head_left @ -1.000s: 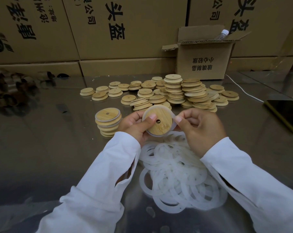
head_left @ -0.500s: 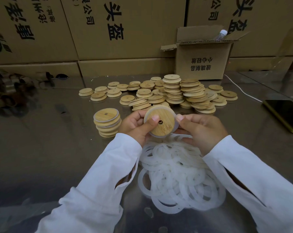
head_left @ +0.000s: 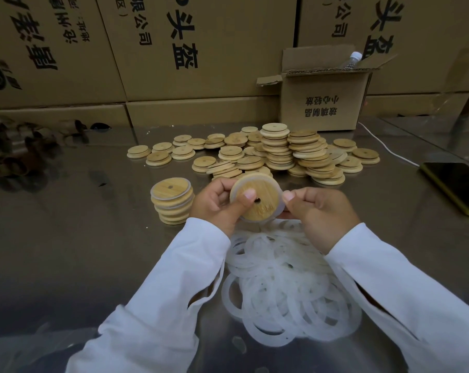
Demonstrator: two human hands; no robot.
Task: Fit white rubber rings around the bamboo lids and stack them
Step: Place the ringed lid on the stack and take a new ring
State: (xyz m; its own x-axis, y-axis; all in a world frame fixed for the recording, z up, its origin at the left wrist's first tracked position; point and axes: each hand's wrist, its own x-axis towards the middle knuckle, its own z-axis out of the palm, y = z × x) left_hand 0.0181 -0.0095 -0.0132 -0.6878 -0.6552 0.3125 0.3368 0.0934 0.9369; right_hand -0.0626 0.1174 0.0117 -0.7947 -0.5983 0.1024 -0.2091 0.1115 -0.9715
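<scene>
Both hands hold one round bamboo lid (head_left: 260,204) with a small hole, tilted toward me above the table. A white rubber ring (head_left: 277,188) runs around its rim. My left hand (head_left: 217,204) grips the lid's left side, thumb lying across its face. My right hand (head_left: 319,211) pinches the ring at the lid's right edge. Left of my hands stands a short stack of ringed lids (head_left: 172,201). A loose heap of white rings (head_left: 284,286) lies below my hands. Farther back lies a pile of bare bamboo lids (head_left: 279,152).
The shiny metal table (head_left: 80,251) carries a phone (head_left: 459,184) at the right with a white cable (head_left: 386,148). A small open carton (head_left: 322,103) with a bottle stands behind the lids. Large cartons (head_left: 201,49) wall off the back. Dark tubes (head_left: 10,149) lie at the far left.
The lid has stayed between both hands and turned slightly. My right thumb has moved from the lid's face to the ring at its right edge.
</scene>
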